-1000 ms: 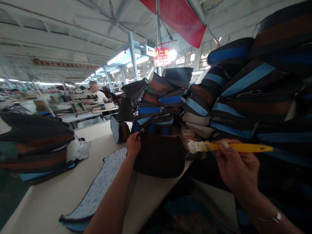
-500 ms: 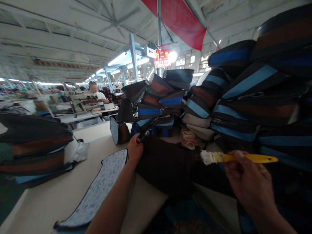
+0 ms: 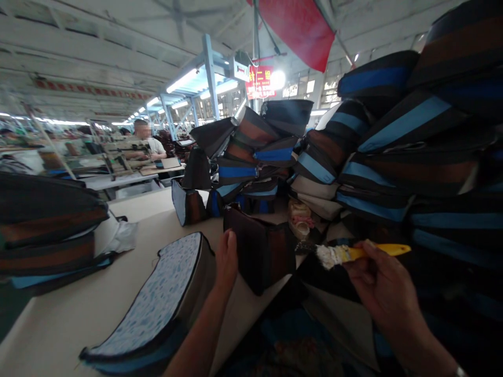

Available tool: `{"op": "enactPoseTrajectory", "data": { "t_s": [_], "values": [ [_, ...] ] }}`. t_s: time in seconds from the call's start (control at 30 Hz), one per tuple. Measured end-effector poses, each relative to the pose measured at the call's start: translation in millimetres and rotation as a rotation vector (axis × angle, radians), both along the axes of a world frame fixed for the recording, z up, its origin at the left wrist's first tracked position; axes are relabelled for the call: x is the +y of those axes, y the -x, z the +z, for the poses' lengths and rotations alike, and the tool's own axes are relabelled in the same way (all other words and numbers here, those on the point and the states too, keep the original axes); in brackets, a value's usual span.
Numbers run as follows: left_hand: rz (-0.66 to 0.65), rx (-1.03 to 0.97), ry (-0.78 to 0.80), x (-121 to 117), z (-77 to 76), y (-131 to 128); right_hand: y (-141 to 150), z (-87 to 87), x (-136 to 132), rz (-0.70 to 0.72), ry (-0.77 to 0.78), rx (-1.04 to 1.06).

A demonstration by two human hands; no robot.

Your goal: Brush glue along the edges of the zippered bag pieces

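Note:
My right hand (image 3: 383, 280) grips a paintbrush (image 3: 387, 249) by its yellow handle. Its bristles, crusted white, point left. My left hand (image 3: 227, 262) rests against the left side of a dark fabric bag (image 3: 249, 246) with a brown end panel. The fingers point up, look stretched out and lie close together; part of the hand's inner side is hidden. The bag stands upright on the pale table (image 3: 153, 277), left of the bristles. By my left forearm lies another bag piece (image 3: 161, 293), its blue-and-white patterned face turned up.
Piles of dark bags with blue and brown bands rise at the right (image 3: 396, 173) and back (image 3: 238, 173). Another stack (image 3: 51, 225) sits at the left edge. A small tan container (image 3: 301, 222) stands behind the brush. Farther off, a person (image 3: 147, 144) sits at a machine.
My left hand has let go of the bag's upper corner and now lies along its side. The bag has turned, showing its brown panel. The brush has moved left.

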State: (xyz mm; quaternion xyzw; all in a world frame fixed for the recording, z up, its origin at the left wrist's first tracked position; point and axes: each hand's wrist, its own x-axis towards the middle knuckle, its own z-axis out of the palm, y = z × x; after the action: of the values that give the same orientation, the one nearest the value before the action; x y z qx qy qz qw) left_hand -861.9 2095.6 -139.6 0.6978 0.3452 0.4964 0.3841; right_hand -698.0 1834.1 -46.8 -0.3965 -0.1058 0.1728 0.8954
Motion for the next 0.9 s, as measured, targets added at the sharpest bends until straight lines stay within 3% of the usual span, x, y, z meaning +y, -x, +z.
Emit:
{"op": "enactPoseTrajectory", "data": {
  "t_s": [0.13, 0.23, 0.4, 0.57, 0.77, 0.9],
  "values": [
    [-0.116, 0.020, -0.122, -85.6, -18.6, 9.5, -2.9, -2.9, 9.6, 0.044, 0.002, 0.002],
    [-0.111, 0.123, -0.165, -117.9, -25.1, -6.1, 2.9, -5.3, 19.7, 0.076, 0.001, -0.012],
    [-0.163, 0.074, -0.134, -111.5, -13.7, -29.4, 7.3, 0.6, 25.2, 0.044, 0.036, -0.105],
    [-0.207, 0.058, -0.165, -98.4, 9.3, -15.0, 10.3, 23.3, 28.3, -0.111, 0.024, -0.525],
    [-0.255, 0.057, -0.138, -105.5, 33.4, 3.5, 37.4, 38.7, 63.2, 0.102, 0.167, -1.205],
    [-0.258, 0.070, -0.109, -106.2, 41.2, 14.1, 30.5, 43.9, 79.0, 0.188, 0.351, -1.558]
  ]
}}
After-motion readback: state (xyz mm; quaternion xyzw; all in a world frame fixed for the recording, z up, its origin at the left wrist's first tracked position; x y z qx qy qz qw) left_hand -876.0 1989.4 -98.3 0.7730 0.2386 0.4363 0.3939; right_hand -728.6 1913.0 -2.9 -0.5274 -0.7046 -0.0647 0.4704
